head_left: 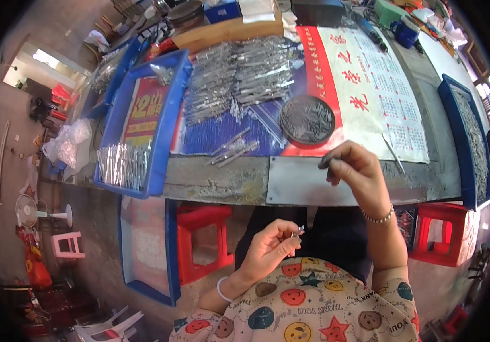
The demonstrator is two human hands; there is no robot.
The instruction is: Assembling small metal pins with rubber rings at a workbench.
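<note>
My left hand (269, 249) is in front of the table edge, low over my lap. Its thumb and fingers pinch a small silver metal piece (298, 232), mostly covered by the fingertips. Above the right end of a bare metal plate (299, 181) hovers my right hand (354, 170), with darkened fingertips pressed together; whatever they hold cannot be made out. Beyond it lies a round dark dish (286, 121) of thin metal pins (310, 118). Several slim silver metal rods (233, 149) lie loose left of the plate, before a large heap of similar rods (239, 74).
A blue tray (158, 171) at the left has rows of silver rods (121, 165) standing in it. Another blue tray (466, 176) at the right contains small metal pieces. A pen-like stick (393, 154) lies on the calendar sheet (390, 102). Red stools (202, 245) stand below.
</note>
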